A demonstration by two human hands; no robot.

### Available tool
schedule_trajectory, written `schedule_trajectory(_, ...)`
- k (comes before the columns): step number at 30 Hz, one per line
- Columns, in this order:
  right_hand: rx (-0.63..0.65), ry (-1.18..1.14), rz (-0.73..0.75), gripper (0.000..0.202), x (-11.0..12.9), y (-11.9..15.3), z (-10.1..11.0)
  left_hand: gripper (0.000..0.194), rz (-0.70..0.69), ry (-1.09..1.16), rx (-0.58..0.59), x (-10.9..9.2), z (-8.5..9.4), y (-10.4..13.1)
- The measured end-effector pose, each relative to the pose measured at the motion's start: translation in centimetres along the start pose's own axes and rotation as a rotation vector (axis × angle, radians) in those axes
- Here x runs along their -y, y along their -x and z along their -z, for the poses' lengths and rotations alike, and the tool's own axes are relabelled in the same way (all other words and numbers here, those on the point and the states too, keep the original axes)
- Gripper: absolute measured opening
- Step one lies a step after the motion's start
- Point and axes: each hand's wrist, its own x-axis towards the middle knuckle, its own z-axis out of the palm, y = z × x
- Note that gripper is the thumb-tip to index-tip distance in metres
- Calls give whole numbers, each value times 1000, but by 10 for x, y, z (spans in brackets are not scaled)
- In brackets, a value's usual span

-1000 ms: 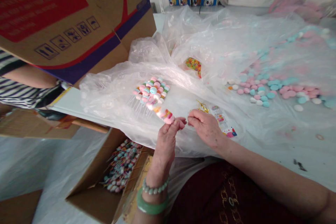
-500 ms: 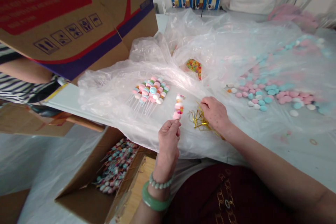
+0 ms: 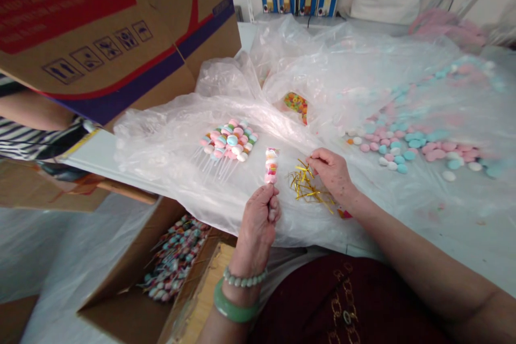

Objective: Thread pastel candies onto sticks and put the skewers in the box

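Note:
My left hand is closed around the lower end of a candy skewer, which stands up from my fist in a clear printed wrapper, with pink, white and orange pieces. My right hand pinches thumb and forefinger together at the edge of a loose pile of gold twist ties. One gold strand reaches its fingertips. Left of the wrapped skewer, a stack of finished candy skewers with white sticks lies on the plastic sheet.
Loose pink, blue and white candies spread at right under and beside plastic. Small colourful candies show through an opening. A large carton stands at left, near another person's arm. Below, an open box holds many skewers.
My right hand has lifted slightly off the gold twist ties, its fingertips now pinched at the pile's upper edge. My left hand keeps hold of the wrapped skewer, now more upright.

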Motion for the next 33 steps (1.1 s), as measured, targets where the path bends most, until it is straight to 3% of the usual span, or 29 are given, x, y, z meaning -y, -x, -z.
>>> schedule_trajectory(3,-18,-36,-21,13,4,-1,2,26,27,69,81,-2,-3,2)
schedule_trajectory(7,-2,165,319,17,15,7,2,23,29,136,231,-6,-7,7)
schedule_trajectory(10,50,-6,377,16,29,19,-3,22,49,128,355,-6,-9,10)
schedule_trajectory(13,103,-297,152,13,41,33,-10,23,103,112,455,-2,-7,11)
schedule_trajectory(16,233,-552,-93,14,44,43,-12,24,47,149,405,-2,-2,8)
schedule_trajectory(21,487,-778,-276,9,36,48,6,25,-74,15,385,-12,8,12)
schedule_trajectory(26,531,-801,-613,21,35,41,15,23,-206,-303,372,-20,5,19)
schedule_trajectory(29,652,-761,-674,19,38,38,6,25,-229,-383,407,-19,-1,22)
schedule_trajectory(33,655,-813,-693,9,40,42,0,25,-211,-405,365,-16,-2,21)
